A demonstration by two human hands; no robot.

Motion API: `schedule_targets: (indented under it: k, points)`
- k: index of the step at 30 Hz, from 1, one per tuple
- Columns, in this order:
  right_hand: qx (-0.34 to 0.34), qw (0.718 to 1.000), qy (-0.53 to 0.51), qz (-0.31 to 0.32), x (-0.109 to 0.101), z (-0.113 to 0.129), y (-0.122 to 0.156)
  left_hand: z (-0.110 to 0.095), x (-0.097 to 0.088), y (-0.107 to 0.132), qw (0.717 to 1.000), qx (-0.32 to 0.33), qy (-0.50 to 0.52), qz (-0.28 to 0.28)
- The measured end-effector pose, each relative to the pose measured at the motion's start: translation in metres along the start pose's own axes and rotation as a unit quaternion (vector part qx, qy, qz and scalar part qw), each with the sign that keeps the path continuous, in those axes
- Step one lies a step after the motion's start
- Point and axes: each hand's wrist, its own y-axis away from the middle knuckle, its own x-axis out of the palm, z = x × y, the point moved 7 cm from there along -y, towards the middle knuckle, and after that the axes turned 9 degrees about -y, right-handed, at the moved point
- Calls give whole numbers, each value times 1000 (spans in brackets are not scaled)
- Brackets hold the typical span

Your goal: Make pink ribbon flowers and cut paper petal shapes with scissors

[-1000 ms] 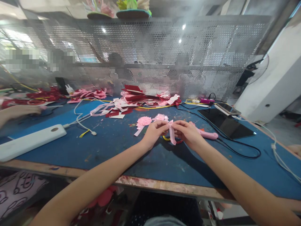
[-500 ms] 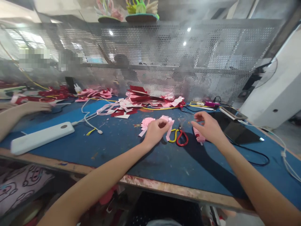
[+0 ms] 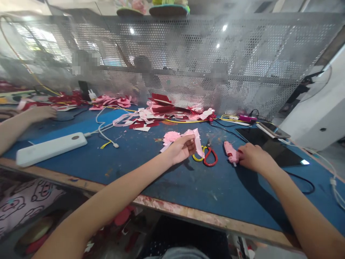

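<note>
My left hand point(image 3: 183, 148) pinches a pink ribbon point(image 3: 198, 141), whose end hangs down beside the fingers. Behind that hand lies a pink ruffled flower point(image 3: 171, 137), partly covered. Scissors point(image 3: 210, 157) with one yellow and one red handle rest on the table just right of the ribbon. Farther right is a pink glue gun point(image 3: 230, 150) lying on its side, its nozzle towards the near edge. My right hand point(image 3: 254, 157) has its fingers curled at the glue gun's handle, which they mostly hide.
Red and pink paper and ribbon scraps point(image 3: 161, 113) are heaped along the mesh screen point(image 3: 183, 46). A white power bank-like bar point(image 3: 51, 149) with cables lies left. At right are a dark tablet point(image 3: 277, 149) and a phone point(image 3: 273, 129). Another person's hand point(image 3: 40, 113) is at far left.
My right hand has come down and right from above the glue gun onto its handle. My left hand has turned, fingers now raised with the ribbon. The view has shifted slightly.
</note>
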Motion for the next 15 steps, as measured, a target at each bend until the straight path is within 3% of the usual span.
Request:
schedule_targets:
  k: [5, 8, 10, 12, 15]
  points:
    - [26, 998, -27, -41, -23, 4, 12, -5, 11, 5, 997, 20, 2, 74]
    - [4, 983, -102, -155, -52, 13, 21, -10, 14, 9, 994, 54, -6, 99]
    - [-37, 942, -209, -259, -71, 19, 31, -11, 13, 10, 993, 70, -14, 95]
    - [-87, 881, -356, -300, -79, 24, 40, -13, 11, 9, 993, 86, -20, 80]
    - [-146, 781, -571, -205, -73, 41, 42, -15, 7, 6, 992, 111, -28, 62]
